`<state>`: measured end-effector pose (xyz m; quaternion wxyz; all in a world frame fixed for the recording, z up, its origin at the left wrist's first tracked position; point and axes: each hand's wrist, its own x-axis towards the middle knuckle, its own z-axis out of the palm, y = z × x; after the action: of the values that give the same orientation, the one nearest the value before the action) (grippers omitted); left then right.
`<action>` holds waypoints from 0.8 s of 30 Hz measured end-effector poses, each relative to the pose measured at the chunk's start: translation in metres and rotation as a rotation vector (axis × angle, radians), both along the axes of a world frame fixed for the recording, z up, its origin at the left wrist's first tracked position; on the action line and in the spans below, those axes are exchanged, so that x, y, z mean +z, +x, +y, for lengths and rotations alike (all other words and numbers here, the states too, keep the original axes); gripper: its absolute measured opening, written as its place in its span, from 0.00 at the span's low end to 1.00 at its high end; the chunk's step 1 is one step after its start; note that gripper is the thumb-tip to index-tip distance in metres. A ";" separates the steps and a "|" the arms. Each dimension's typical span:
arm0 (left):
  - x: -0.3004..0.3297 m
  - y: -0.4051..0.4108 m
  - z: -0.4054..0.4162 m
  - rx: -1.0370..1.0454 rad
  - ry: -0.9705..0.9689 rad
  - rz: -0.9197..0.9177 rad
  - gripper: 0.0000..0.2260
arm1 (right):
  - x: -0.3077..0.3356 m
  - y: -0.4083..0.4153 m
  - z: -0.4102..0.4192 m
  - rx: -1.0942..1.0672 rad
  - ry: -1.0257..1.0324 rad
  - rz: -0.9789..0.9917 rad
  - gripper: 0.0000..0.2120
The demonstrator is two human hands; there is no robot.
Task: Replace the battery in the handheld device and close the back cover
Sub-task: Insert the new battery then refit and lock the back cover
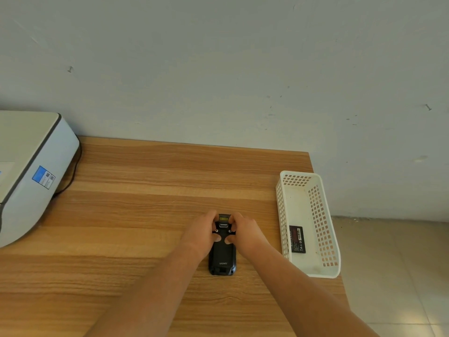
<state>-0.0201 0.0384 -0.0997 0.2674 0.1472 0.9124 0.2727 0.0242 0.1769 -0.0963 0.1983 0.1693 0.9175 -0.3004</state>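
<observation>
A black handheld device [222,256] lies face down on the wooden table [136,215], its back cover on and the word "urovo" near its near end. My left hand [201,233] grips its far left side, thumb pressing on the cover. From the other side my right hand [244,233] holds the far right edge, thumb also on the cover. Both thumbs sit just below two small latches. A black battery [297,239] lies flat inside the white basket [328,271] to the right.
A white printer [31,176] with a black cable stands at the table's left. The perforated basket sits at the table's right edge, partly overhanging it. A pale wall runs behind the table. Tiled floor shows at the lower right.
</observation>
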 end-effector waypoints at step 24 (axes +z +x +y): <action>0.002 -0.008 -0.005 0.352 0.034 -0.375 0.13 | 0.000 0.010 0.003 -0.618 -0.383 -0.222 0.25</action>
<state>-0.0280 0.0330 -0.0980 0.3780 -0.0628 0.8536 0.3529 0.0339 0.1797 -0.0964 0.2247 0.4293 0.7235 -0.4917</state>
